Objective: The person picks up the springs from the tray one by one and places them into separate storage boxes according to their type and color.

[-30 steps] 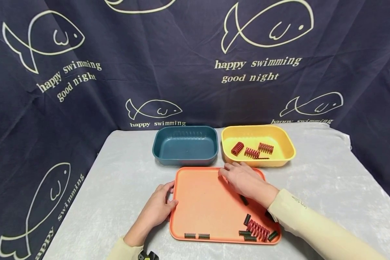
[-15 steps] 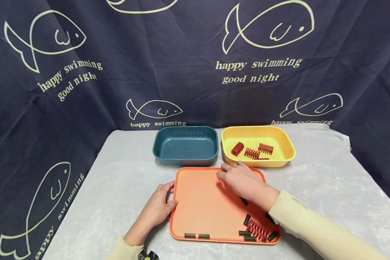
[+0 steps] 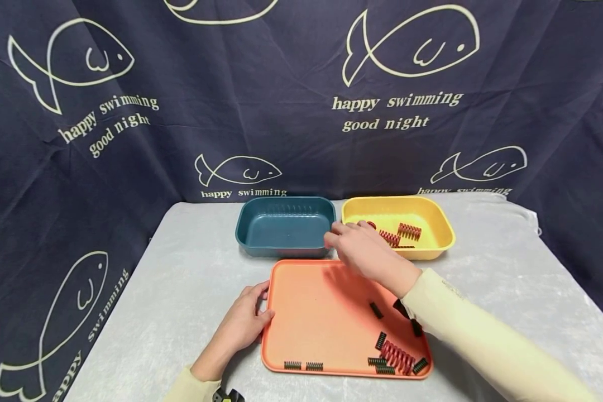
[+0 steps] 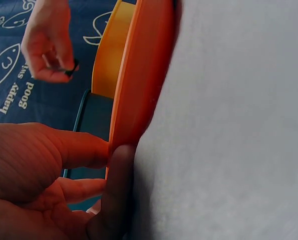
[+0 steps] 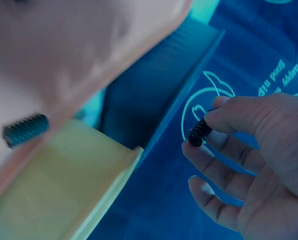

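My left hand (image 3: 241,318) grips the left rim of an orange tray (image 3: 316,312), with thumb and fingers on either side of the edge in the left wrist view. A small dark spring (image 5: 199,132) is pinched between the thumb and fingertips of my right hand (image 3: 369,251). That hand hovers above the tray's far edge, between the two bins, and hides part of the yellow bin (image 3: 427,253). On the tray's near right lie a large red spring (image 3: 398,357) and several small dark springs (image 3: 377,310). Two more dark springs (image 3: 292,365) lie along its near left edge.
A dark teal bin (image 3: 286,250) stands behind the tray on the left. Beside it on the right, the yellow bin holds red springs (image 3: 410,231) and a dark one. Everything stands on a grey-white cloth (image 3: 492,257), before a navy curtain (image 3: 301,111).
My right hand has lifted off the tray's far part and moved forward and slightly left with the dark spring, now in front of the yellow bin. My left hand has stayed on the tray.
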Demonstrator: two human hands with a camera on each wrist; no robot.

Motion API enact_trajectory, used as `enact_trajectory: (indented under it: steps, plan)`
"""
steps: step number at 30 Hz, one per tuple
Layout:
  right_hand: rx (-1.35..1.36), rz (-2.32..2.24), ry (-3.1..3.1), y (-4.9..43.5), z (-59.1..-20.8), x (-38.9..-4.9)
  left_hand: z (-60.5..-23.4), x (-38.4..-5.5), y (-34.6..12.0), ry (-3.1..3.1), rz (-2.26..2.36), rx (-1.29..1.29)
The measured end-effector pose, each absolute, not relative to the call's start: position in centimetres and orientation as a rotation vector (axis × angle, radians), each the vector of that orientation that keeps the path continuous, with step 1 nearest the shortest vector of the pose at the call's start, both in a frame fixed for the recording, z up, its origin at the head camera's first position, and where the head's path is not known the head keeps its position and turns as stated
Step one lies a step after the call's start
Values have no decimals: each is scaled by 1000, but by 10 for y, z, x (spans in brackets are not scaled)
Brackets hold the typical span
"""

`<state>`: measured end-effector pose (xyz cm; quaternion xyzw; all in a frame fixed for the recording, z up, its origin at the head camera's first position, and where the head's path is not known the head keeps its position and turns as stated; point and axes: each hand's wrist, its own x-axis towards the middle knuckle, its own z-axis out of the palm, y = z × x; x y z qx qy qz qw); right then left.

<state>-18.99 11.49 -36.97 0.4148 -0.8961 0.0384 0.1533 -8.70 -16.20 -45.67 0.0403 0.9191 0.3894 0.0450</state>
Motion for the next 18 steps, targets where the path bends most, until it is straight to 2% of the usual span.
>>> enact_trajectory:
  steps: [8, 18]
  plan:
    - [1158, 90, -2655, 94, -364, -220, -458, -88, -162, 2821, 1163, 124]
    - [1160, 80, -2801, 61, -377, -248, -461, -88, -162, 2828, 1154, 129]
